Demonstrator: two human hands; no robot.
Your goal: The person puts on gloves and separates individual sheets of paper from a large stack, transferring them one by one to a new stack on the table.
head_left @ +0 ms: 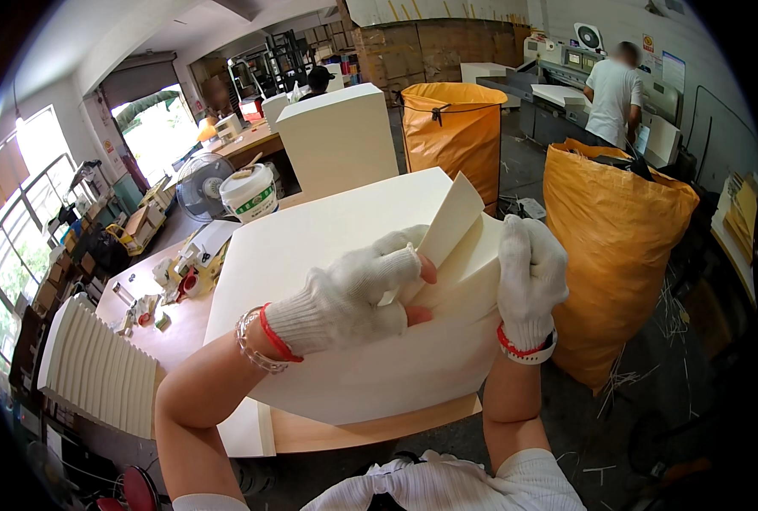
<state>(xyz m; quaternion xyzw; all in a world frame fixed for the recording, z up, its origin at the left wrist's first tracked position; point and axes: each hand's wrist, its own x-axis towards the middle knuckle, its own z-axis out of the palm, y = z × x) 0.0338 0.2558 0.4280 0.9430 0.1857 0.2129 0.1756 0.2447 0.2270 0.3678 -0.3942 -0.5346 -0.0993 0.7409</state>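
A broad stack of large cream-white paper sheets (302, 230) lies on the table before me, its near side curving down. My left hand (358, 289), in a white knit glove with bare fingertips, is closed on a raised paper flap (453, 213) near the stack's right corner. The flap stands up at a slant between the fingers. At the right edge my right hand (531, 268), gloved alike, is curled into a fist around the lifted edge of the paper. The sheets bend and part between my two hands. The right fingertips are hidden.
Orange sacks (617, 255) (451, 128) stand right and beyond. A tall white paper stack (336, 140) rises behind, beside a white bucket (249, 192) and a fan (204, 187). A ridged paper stack (98, 366) is at left. One person (613, 98) stands at a machine.
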